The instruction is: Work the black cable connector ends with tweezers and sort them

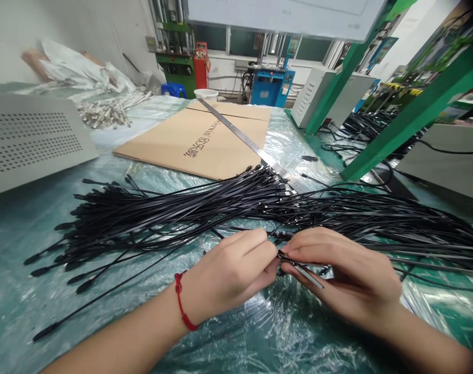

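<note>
A big pile of thin black cables [205,213] lies across the table, their moulded tips fanned out to the left. My left hand [231,272], with a red string on its wrist, is closed in a pinch on black cable ends at the pile's near edge. My right hand [341,275] meets it fingertip to fingertip. Its fingers are closed on the same cable ends and on a slim metal tool [309,275] that lies across the fingers. Both hands rest low over the clear plastic sheet [275,332].
A flattened cardboard box [197,140] with a long steel ruler [244,137] on it lies behind the pile. A grey perforated metal case [29,137] stands at the left. Green frame posts [416,111] rise at the right, with more black cables [361,127] and machines behind.
</note>
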### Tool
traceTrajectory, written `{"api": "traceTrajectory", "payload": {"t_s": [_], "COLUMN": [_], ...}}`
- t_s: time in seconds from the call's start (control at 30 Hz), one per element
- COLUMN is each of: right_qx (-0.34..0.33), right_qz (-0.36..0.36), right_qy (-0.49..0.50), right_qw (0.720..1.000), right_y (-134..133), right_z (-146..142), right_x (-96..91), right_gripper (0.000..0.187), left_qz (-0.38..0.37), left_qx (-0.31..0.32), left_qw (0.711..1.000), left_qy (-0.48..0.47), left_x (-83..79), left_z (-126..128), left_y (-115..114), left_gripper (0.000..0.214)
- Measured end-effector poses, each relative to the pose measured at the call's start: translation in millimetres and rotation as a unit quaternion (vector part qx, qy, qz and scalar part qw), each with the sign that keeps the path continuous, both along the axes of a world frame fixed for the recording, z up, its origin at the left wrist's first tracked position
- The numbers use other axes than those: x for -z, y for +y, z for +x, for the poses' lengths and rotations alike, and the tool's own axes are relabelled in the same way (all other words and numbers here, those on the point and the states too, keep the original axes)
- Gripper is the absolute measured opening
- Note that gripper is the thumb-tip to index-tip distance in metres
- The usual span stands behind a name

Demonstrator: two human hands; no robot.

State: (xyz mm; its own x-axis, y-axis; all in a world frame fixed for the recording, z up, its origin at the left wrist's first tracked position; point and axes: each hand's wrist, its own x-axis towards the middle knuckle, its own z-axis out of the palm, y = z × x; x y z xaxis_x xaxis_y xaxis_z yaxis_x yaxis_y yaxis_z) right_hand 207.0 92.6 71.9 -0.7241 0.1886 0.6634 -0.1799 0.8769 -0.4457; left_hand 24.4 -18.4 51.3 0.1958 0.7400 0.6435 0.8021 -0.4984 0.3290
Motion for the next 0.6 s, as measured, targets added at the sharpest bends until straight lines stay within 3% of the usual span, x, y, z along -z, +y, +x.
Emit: {"api": "traceTrajectory", "payload": {"t_s": [0.17,0.37,0.6], "right_qx": [0.0,0.082,0.046], "right_qz": [-0.047,-0.144,-0.182], "right_qy": [0.0,-0.022,-0.025], "right_qw": [0.999,0.986,0.982], "right_y": [0.8,10.6,16.6], "right_z": [1.7,1.9,-0.3], "right_x": [3.6,10.2,11.0], "right_gripper": [0.033,0.023,0.018], "left_qz": [-0.004,0.022,0.032], "left_qx": [0.002,-0.003,-0.002], "left_qw": [1.0,0.998,0.998], "left_qy": [-0.008,-0.058,-0.051], "left_x": [2.0,5.6,6.3], "left_z": [-0.5,-3.3,-5.8], "left_y": [-0.9,-0.8,-1.0], "left_gripper": [0.012,0.006,0.011]}}
